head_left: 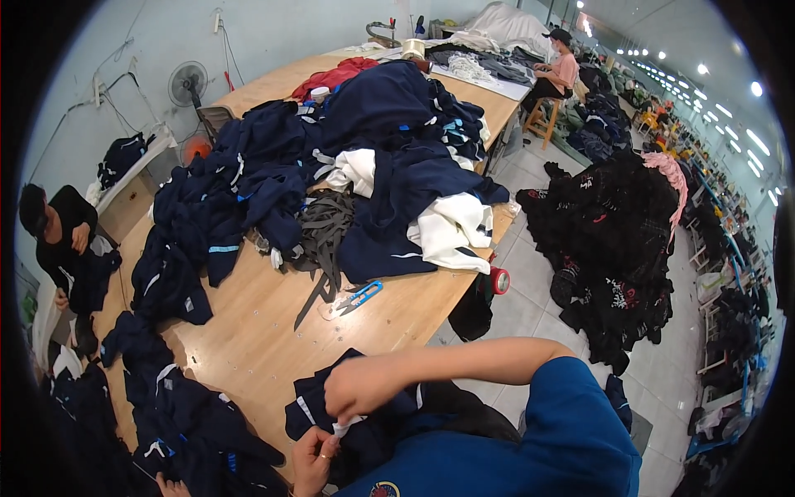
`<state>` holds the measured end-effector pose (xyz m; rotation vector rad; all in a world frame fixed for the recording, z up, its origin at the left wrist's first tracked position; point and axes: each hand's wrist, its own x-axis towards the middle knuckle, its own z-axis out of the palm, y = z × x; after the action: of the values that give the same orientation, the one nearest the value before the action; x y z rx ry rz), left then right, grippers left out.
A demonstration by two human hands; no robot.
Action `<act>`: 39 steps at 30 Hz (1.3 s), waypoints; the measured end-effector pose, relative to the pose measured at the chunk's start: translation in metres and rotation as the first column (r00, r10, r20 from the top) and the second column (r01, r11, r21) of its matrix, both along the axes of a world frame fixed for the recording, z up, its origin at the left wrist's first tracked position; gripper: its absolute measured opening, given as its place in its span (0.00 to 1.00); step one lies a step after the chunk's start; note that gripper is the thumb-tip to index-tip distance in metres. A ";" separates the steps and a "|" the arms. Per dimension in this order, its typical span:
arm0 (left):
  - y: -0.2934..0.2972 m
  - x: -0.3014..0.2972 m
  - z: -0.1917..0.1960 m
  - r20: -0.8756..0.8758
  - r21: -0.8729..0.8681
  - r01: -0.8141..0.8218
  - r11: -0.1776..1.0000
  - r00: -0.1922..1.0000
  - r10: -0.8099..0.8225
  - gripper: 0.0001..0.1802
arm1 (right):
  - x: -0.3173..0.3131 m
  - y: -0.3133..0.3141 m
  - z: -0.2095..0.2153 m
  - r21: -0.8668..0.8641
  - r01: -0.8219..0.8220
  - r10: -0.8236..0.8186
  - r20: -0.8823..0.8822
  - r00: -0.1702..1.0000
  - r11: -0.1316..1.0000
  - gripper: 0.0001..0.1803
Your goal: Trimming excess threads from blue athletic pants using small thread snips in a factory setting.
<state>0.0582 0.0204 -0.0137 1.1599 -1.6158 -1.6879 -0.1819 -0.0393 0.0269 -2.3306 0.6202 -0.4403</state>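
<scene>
Wood table (397, 319) w/ navy garments (273, 174), snips (359, 296)

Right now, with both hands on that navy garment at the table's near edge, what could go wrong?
1. The right hand and left hand pinch a white strip on the navy garment, which overhangs the table; it might slide off.
2. The blue-handled snips lie loose near the gray straps and could snag.

Garment workshop: clothes heaped (364, 157) on worktable (273, 331) (more floor piles (613, 240)).
</scene>
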 end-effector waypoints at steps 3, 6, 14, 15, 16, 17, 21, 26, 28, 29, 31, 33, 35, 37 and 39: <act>0.004 0.004 -0.009 0.064 -0.082 0.016 0.996 0.998 -0.011 0.10 | -0.027 -0.014 -0.023 0.194 0.124 -0.125 -0.006 0.992 0.973 0.13; -0.001 -0.003 -0.029 0.012 -0.075 -0.033 0.997 0.999 0.034 0.08 | -0.022 -0.003 -0.035 0.204 0.210 -0.209 -0.027 0.977 0.956 0.13; -0.015 -0.044 -0.005 -0.146 -0.035 0.028 0.999 0.989 -0.032 0.07 | 0.014 0.048 -0.031 0.212 0.440 -0.383 -0.261 0.886 0.873 0.41; -0.021 -0.046 0.009 -0.039 -0.108 0.095 0.990 0.994 -0.099 0.07 | 0.013 0.048 -0.035 0.150 0.450 -0.396 -0.289 0.872 0.881 0.38; -0.027 -0.047 0.021 0.074 -0.174 0.169 0.970 0.985 -0.159 0.06 | 0.007 0.046 -0.034 0.142 0.451 -0.398 -0.296 0.869 0.881 0.38; -0.033 -0.044 0.018 -0.078 -0.166 0.103 0.981 0.990 -0.117 0.07 | 0.001 0.043 -0.018 0.266 0.409 -0.320 -0.320 0.891 0.873 0.35; -0.079 0.001 0.011 -0.305 -0.160 -0.257 0.953 0.931 0.200 0.09 | -0.036 0.037 0.079 0.550 0.083 -0.135 0.055 0.989 0.831 0.30; -0.101 0.021 -0.081 0.305 -0.626 -0.213 0.750 0.818 0.487 0.10 | -0.072 -0.016 0.141 0.508 0.489 -0.603 0.076 0.794 0.709 0.26; -0.096 0.018 -0.105 0.405 -0.672 -0.145 0.727 0.749 0.524 0.12 | -0.101 -0.064 0.159 0.356 0.648 -0.708 0.055 0.704 0.673 0.22; -0.093 0.016 -0.111 0.453 -0.713 -0.063 0.698 0.719 0.527 0.13 | -0.115 -0.089 0.172 0.324 0.684 -0.756 0.240 0.609 0.654 0.15; -0.093 0.011 -0.106 0.509 -0.708 -0.008 0.706 0.689 0.517 0.14 | -0.150 -0.137 0.219 0.057 0.829 -0.778 0.387 0.495 0.557 0.12; -0.095 0.008 -0.100 0.511 -0.710 -0.002 0.704 0.687 0.517 0.14 | -0.188 -0.159 0.279 0.001 0.820 -0.610 0.669 0.424 0.572 0.16; -0.095 0.008 -0.100 0.526 -0.708 0.007 0.706 0.672 0.520 0.14 | -0.220 -0.184 0.322 -0.037 0.858 -0.437 0.849 0.298 0.513 0.16; -0.095 0.007 -0.102 0.573 -0.710 0.054 0.702 0.624 0.531 0.16 | -0.261 -0.212 0.346 -0.083 0.912 -0.300 0.929 0.216 0.401 0.14; -0.096 0.005 -0.102 0.579 -0.711 0.066 0.700 0.619 0.530 0.16 | -0.339 -0.231 0.341 -0.201 0.961 -0.433 0.862 0.265 0.188 0.19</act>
<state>0.0629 -0.0758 -0.1161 1.6672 -2.1270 -0.2356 -0.5207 -0.2701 0.3680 -1.9579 1.4814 -2.3261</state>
